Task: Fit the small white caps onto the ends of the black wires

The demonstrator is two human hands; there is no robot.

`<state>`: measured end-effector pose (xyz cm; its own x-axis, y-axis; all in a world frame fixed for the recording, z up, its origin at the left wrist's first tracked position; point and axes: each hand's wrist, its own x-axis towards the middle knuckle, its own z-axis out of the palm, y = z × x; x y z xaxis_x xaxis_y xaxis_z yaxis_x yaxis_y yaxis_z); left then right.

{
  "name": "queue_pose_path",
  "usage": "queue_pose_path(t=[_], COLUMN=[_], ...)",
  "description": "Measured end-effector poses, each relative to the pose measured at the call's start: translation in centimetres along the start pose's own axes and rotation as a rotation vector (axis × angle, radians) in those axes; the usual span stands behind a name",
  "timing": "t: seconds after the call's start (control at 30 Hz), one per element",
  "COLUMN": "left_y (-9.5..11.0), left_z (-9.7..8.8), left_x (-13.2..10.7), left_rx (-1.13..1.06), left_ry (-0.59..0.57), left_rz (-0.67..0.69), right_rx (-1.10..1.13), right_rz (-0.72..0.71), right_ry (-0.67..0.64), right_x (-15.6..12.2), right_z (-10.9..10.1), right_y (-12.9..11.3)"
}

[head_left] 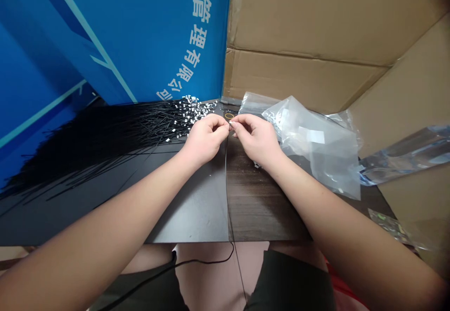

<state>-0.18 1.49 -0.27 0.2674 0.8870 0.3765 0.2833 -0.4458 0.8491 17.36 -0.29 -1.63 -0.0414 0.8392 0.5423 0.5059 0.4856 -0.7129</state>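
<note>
My left hand [207,138] and my right hand [258,138] meet over the middle of the table, thumb and forefinger pinched on each. Between the fingertips is a small white connector [231,123], mostly covered, on the right-hand side. A thin black wire [228,179] runs down from the pinch along the mat's edge; my left fingers close on its upper end, though details are too small to see. Beside my left hand lies a thick pile of black wires [105,128] with white connectors at their right ends. Just behind the fingertips is a yellow ring-shaped item [229,115].
Clear plastic bags [326,161] lie right of my right hand, one with a white label. A dark mat [190,208] covers the left side of the wooden table [260,212]. Cardboard [309,15] and a blue printed panel [147,29] stand behind. A black cable [204,260] hangs below the edge.
</note>
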Motion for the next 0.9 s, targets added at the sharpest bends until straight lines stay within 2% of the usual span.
queue_pose_path(t=[0.47,0.9], left_y=[0.25,0.10], left_z=[0.16,0.28], left_x=[-0.16,-0.22], left_rx=[-0.072,-0.129], left_ry=[0.038,0.031], left_rz=[-0.031,-0.105], right_rx=[-0.125,-0.186], right_rz=[-0.132,-0.152], right_ry=[0.040,0.049], right_x=[-0.25,-0.31], right_z=[0.19,0.22], right_y=[-0.74,-0.71])
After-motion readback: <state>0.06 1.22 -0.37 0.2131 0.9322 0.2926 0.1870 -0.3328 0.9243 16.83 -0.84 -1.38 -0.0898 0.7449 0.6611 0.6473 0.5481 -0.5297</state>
